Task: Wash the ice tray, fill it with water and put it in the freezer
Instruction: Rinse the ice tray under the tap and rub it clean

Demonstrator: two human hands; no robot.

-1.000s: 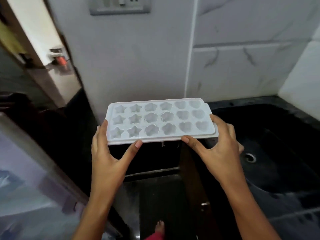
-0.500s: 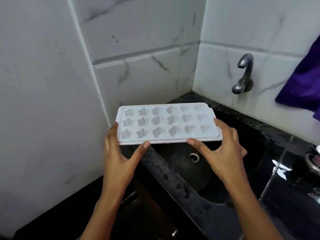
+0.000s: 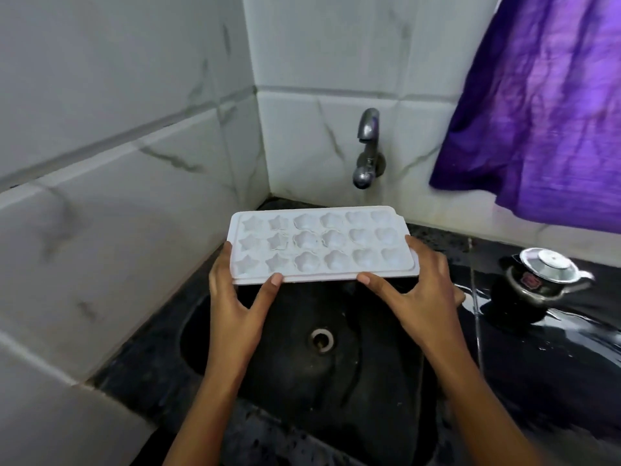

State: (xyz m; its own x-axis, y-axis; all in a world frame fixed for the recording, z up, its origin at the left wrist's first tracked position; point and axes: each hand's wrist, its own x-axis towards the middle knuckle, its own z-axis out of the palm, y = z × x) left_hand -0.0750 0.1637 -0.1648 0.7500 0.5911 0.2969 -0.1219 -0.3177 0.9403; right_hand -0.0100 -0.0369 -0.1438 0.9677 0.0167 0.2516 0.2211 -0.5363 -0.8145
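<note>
A white ice tray (image 3: 319, 243) with star, flower and heart moulds is held level over the black sink (image 3: 369, 381). My left hand (image 3: 235, 304) grips its left end, thumb on the front rim. At the right end my right hand (image 3: 423, 297) grips it the same way. The moulds look empty. A metal tap (image 3: 368, 149) sticks out of the back wall, above and just behind the tray; no water runs from it.
White marble-look tiles wall in the sink at the left and back. A purple cloth (image 3: 544, 105) hangs at the upper right. A lidded steel pot (image 3: 544, 277) stands on the wet black counter right of the sink. The drain (image 3: 322, 339) lies below the tray.
The view has swung right from the doorway to the sink. Both hands have carried the tray over the basin, under the tap.
</note>
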